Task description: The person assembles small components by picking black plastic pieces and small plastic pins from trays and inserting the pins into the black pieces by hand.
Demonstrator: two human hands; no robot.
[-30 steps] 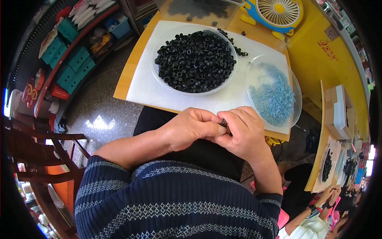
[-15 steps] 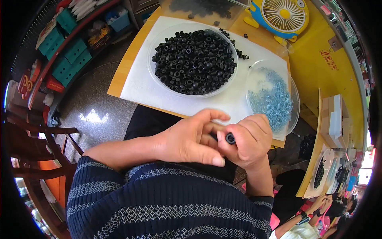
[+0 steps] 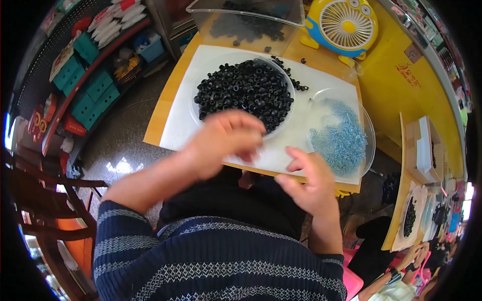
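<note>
Hovering over the bowl of black rings (image 3: 241, 90), the blurred left hand (image 3: 221, 143) is shown; right hand (image 3: 309, 183) fingers loosely curled, grip indiscernible

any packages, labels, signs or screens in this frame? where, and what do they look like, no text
Teal boxes: left shelf, rectangular, stacked in rows.
White packets with red tops: top-left shelf, flat, fanned out.
Red printed mark: yellow tabletop at right, small.
White box: wooden tray at right edge, rectangular.
Square label: yellow tabletop beside the fan, small, brownish.
No screens visible.
</note>
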